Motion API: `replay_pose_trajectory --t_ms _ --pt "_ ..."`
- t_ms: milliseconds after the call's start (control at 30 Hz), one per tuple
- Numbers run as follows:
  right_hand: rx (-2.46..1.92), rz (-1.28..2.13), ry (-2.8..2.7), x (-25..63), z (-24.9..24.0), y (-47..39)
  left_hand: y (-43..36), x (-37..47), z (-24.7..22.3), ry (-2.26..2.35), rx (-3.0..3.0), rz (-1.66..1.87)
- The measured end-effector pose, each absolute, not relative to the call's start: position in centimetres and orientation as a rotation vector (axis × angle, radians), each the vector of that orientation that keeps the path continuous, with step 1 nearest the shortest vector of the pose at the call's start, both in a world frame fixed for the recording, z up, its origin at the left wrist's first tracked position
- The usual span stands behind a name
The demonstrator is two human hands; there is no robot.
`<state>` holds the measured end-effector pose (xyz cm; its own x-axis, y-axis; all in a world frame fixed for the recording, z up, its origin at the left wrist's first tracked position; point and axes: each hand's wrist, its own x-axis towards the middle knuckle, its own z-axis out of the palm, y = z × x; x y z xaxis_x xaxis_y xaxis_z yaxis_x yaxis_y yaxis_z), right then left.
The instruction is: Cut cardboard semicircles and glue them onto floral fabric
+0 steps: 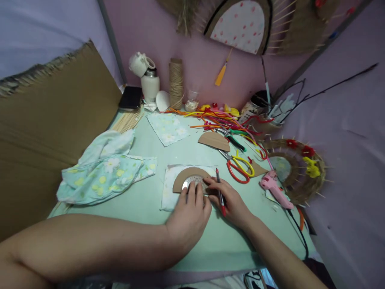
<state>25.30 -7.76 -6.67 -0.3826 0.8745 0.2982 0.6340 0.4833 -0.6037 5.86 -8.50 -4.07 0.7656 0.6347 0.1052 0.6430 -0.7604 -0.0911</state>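
Pressing down with outstretched fingers rather than clenching, the left hand [189,212] steadies a clear protractor [194,182] over a brown cardboard half-disc [179,180], while the right hand [233,202] grasps a red-ended pen [221,196], its fingertips at the half-disc's right end. Both pieces lie on a floral fabric square [168,196], near the front middle of the pale green table [144,228]. Largest around them is the cardboard panel [60,132] standing at the left, with a crumpled floral cloth [102,176] beside it. Among the containers, the holder [266,126] at the right rear is the fullest: pale sticks [284,108] and dark twigs [303,98] rise from it. Just behind it sits a dark-mouthed container [260,102], its contents too unclear to tell. Toward the left rear, a white bottle [150,86] carries a tilted white mug [138,65] at its top; the inside of neither can be made out. A twine spool [176,84] stands to the right of the bottle. Right of the front work lies a pink glue gun [275,188], and nearer the middle, scissors [240,168] with red and yellow handles. Smallest of the vessels, a little clear cup [191,105] beside the spool holds tiny pale pieces.
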Motion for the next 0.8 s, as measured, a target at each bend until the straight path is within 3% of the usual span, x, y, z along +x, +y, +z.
replay_pose_trajectory --t_ms 367,800 --pt "-1.22 0.525 -2.16 25.2 -6.81 -7.56 -8.26 5.97 -4.8 -1.055 -2.758 -0.274" --pt "-1.223 0.536 -2.158 25.22 -6.96 -7.52 -8.26 5.95 -4.9 -1.045 -2.789 -0.22"
